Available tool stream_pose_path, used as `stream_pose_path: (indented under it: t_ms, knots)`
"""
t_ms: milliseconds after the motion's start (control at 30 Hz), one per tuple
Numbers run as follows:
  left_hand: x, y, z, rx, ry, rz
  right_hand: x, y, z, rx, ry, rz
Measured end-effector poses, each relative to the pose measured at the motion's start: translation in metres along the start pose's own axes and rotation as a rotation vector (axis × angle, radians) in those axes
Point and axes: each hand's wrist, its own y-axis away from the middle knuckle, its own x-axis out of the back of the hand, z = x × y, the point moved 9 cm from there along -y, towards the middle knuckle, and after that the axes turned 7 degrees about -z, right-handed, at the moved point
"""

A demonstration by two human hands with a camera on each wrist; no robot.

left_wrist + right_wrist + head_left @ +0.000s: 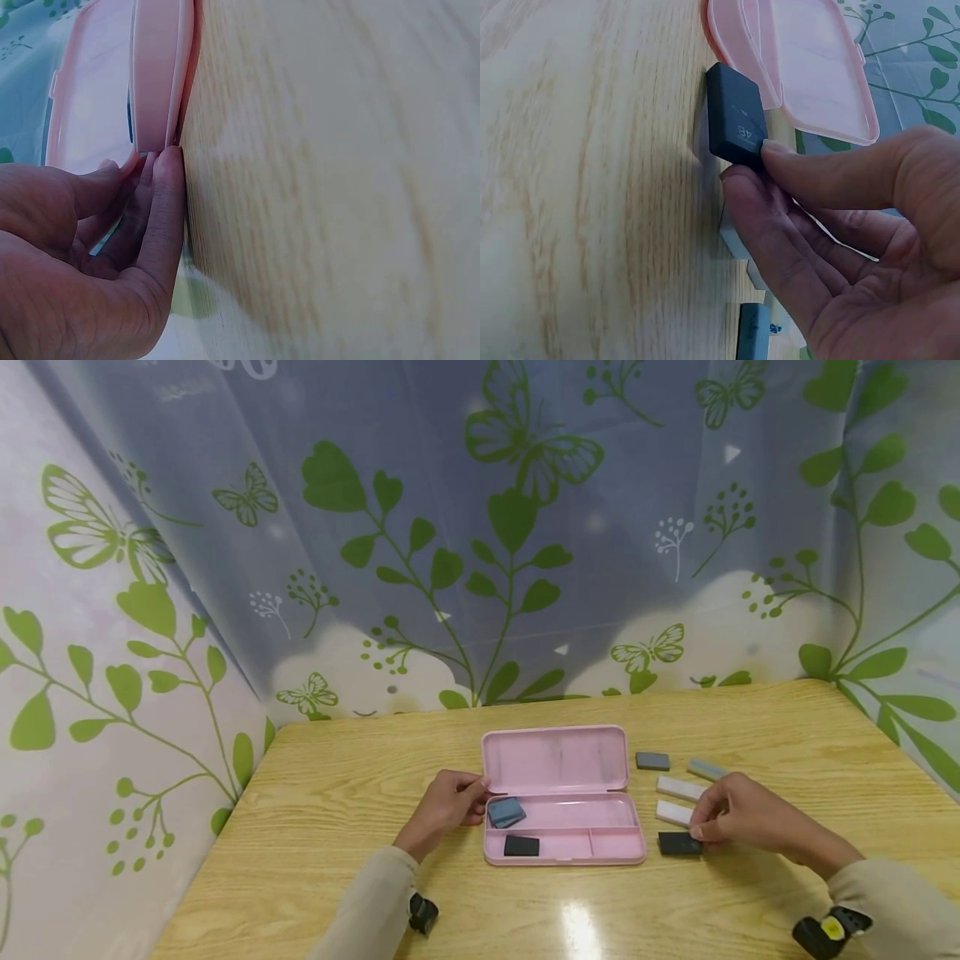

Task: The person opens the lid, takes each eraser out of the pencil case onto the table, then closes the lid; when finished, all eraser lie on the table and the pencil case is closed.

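An open pink pencil case (618, 843) lies on the table with its lid (555, 760) folded back. My left hand (450, 806) grips its left edge near the hinge, thumb by the lid and fingers at the base (159, 82). Inside, blue-grey erasers (507, 812) lie in the back compartment and a black eraser (521, 846) in the front left one. Right of the case, my right hand (738, 814) pinches another black eraser (735, 116), marked 4B, by one end between thumb and fingers. It is tilted, close over the table.
Behind the held eraser lie two white erasers (679, 788), a grey eraser (652, 762) and a pale greenish block (707, 769), partly beside my right hand. A patterned curtain (480, 568) hangs along the back edge of the wooden table (337, 760).
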Motion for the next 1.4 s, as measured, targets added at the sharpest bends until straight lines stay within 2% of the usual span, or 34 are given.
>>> stream_pose_path:
  t_ms: [467, 767, 1000, 1133, 1400]
  knots:
    - [0.000, 0.002, 0.001, 0.007, 0.007, -0.007, 0.010, 0.000, -0.004, -0.021, 0.174, 0.078]
    - [-0.001, 0.001, 0.001, 0.005, 0.013, -0.005, 0.009, -0.001, -0.018, -0.021, 0.141, 0.074]
    - [0.000, 0.000, -0.001, 0.004, 0.016, -0.004, -0.003, -0.012, -0.037, 0.041, 0.148, 0.053]
    - [-0.001, 0.000, 0.000, 0.002, 0.020, -0.006, -0.014, -0.021, -0.051, 0.118, 0.171, 0.039]
    - [0.000, 0.001, 0.000, 0.018, -0.002, -0.004, -0.041, -0.042, -0.072, 0.181, 0.186, -0.001]
